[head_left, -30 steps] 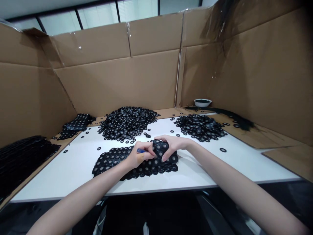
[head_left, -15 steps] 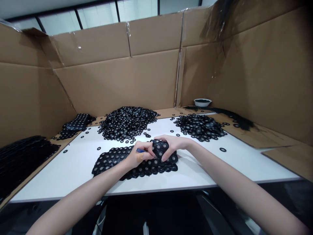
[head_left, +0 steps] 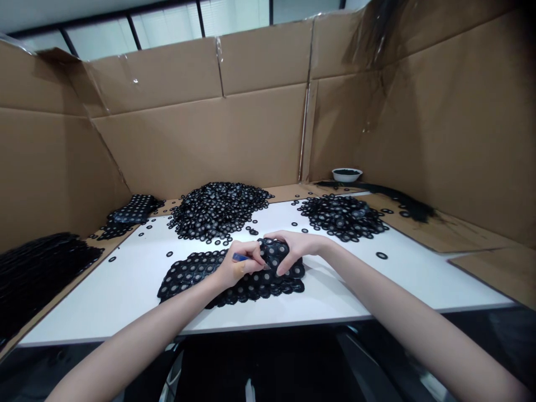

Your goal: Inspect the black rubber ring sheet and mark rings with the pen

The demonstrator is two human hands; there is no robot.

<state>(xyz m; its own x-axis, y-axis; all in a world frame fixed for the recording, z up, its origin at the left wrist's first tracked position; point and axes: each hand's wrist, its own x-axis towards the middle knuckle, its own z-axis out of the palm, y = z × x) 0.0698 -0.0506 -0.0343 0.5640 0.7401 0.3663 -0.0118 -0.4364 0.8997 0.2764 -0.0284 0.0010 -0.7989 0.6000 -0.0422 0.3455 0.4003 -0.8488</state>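
A black sheet of joined rings lies on the white board in front of me. My left hand is closed in a pinch round a slim blue-handled tool, whose tip reaches the raised part of the sheet; the kind of tip is too small to make out. With thumb and fingers, my right hand grips a folded-up part of that same sheet just right of the tool. Some of its fingers are hidden behind the fold.
A big heap of loose black rings and a smaller heap sit farther back on the white board. Stacked black sheets are at left. A white bowl and a black fibre bundle lie back right. Cardboard walls surround everything.
The tool's tip and my left fingers have shifted very slightly at the fold. My right hand keeps its hold on the sheet, nearly still.
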